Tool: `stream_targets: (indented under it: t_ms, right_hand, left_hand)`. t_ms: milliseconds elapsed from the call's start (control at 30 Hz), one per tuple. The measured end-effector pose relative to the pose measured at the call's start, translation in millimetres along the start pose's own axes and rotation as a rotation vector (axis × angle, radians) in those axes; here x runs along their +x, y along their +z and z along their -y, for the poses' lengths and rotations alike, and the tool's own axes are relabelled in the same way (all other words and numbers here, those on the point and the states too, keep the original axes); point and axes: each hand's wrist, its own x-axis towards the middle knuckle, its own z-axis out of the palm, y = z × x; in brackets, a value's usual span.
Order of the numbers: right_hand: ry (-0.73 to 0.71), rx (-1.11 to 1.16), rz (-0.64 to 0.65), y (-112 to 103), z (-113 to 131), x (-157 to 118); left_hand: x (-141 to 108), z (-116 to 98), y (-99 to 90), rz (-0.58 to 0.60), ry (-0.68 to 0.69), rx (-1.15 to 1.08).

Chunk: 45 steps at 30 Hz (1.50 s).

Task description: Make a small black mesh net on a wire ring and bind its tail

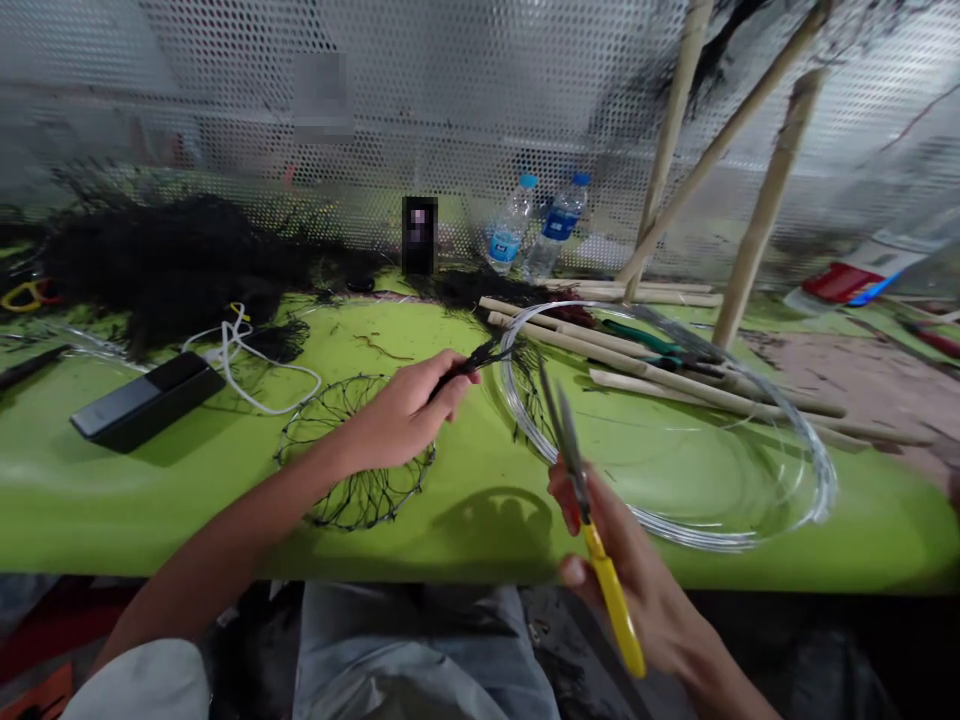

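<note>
My left hand (420,405) is closed around a bundle of black netting (480,358), whose loose strands stick out past the fingers to the right. Under that forearm lies a round wire hoop (375,505) strung with black net. In my right hand (622,560) are scissors (581,510) with yellow handles, the blades pointing up and a little apart. The scissors are somewhat blurred and stand away from the netting. Beside them, a large coil of silvery wire (720,540) rests on the green table (480,470).
Bamboo sticks (645,370) and green-handled pliers (637,335) lie within and behind the coil. Two water bottles (506,235) stand at the back. Upright poles (765,210) rise on the right. A power bank (150,400) with white cable and a dark net heap (165,260) are left.
</note>
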Motion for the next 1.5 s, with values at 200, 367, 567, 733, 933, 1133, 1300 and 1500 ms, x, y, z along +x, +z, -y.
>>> stream_targets:
  t_ms: [200, 367, 567, 733, 933, 1133, 1300, 1500]
  right_hand:
    - [0.052, -0.211, 0.059, 7, 14, 9]
    - [0.064, -0.339, 0.040, 11, 14, 12]
    - [0.094, -0.285, 0.081, 7, 21, 27]
    - [0.040, -0.193, 0.094, 7, 26, 38]
    - [0.077, -0.135, 0.123, 12, 32, 48]
    - [0.116, -0.132, 0.158, 11, 40, 53]
    - [0.124, -0.130, 0.162, 13, 42, 54]
    - [0.193, -0.079, 0.235, 22, 43, 58]
  left_hand:
    - [-5, 5, -3.3, -0.178, 0.049, -0.180]
    - [-8, -3, -8.1, -0.245, 0.104, -0.177]
    - [-10, -11, -8.1, -0.241, 0.210, 0.150]
    - [-9, -11, -4.0, -0.211, 0.263, 0.354]
    - [-9, -7, 0.0, -0.200, 0.341, 0.488]
    - [-10, -3, 0.9, -0.206, 0.314, 0.606]
    - [-10, -4, 1.0, -0.151, 0.263, 0.691]
    - [-9, -7, 2.2, -0.140, 0.216, 0.678]
